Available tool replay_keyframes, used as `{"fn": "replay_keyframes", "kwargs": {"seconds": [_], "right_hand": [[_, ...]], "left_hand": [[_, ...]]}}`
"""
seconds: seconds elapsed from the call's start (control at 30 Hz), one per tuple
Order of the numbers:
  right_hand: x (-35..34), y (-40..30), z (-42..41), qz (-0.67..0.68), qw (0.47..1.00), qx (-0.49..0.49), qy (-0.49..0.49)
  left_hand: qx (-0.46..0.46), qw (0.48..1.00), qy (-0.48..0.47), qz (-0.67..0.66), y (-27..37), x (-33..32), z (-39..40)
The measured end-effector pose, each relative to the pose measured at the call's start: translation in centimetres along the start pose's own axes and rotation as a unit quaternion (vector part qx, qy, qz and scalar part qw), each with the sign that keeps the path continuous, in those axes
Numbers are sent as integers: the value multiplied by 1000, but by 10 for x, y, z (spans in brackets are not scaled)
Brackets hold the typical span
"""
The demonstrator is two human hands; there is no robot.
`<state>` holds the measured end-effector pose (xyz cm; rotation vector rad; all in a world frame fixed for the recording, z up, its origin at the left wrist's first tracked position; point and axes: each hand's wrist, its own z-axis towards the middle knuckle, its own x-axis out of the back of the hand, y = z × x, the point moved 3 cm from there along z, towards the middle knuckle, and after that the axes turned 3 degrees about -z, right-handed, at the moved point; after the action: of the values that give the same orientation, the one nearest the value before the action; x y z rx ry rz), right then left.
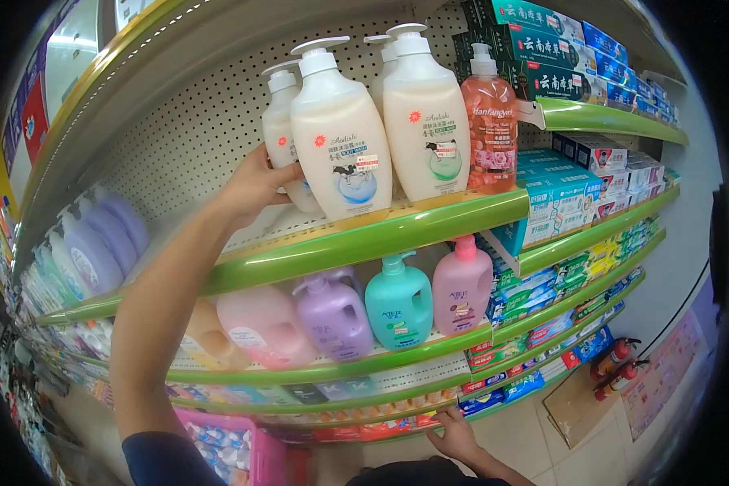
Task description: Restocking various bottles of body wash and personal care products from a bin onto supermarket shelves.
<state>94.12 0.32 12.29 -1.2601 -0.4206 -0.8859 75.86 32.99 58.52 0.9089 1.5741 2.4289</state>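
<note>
On the upper green-edged shelf, my left hand (258, 182) grips the side of a white pump bottle of body wash (282, 130) at the back left. In front of it stands a larger-looking white body wash bottle (343, 146), with another white body wash bottle (428, 121) to its right and one more partly hidden behind. A clear pink-red pump bottle (492, 130) stands at the right end of this group. My right hand (454, 434) is low, by the bottom shelves, fingers spread and holding nothing visible.
Below are pink (462, 291), teal (399, 307) and purple (334, 319) pump bottles. Toothpaste boxes (553, 194) fill the shelves at right. Lilac bottles (103, 243) stand at far left. A pink basket (261, 449) and fire extinguishers (613, 376) are on the floor. The green shelf edge (364, 240) curves across.
</note>
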Motion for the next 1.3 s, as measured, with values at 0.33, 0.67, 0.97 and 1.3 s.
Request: {"fn": "replay_keyframes", "kwargs": {"seconds": [0.33,0.67,0.97,1.3], "right_hand": [[-100,153,-76,-82,959,-134,-237],[-210,294,-183,21,932,-174,-318],[-147,252,-185,30,799,-516,-306],[-176,327,-227,-27,813,-483,-322]], "left_hand": [[17,993,-117,-28,1,10,-13],[9,991,-129,-22,1,-8,4],[20,993,-115,-23,4,-19,8],[-17,989,-149,-11,-9,-11,21]]}}
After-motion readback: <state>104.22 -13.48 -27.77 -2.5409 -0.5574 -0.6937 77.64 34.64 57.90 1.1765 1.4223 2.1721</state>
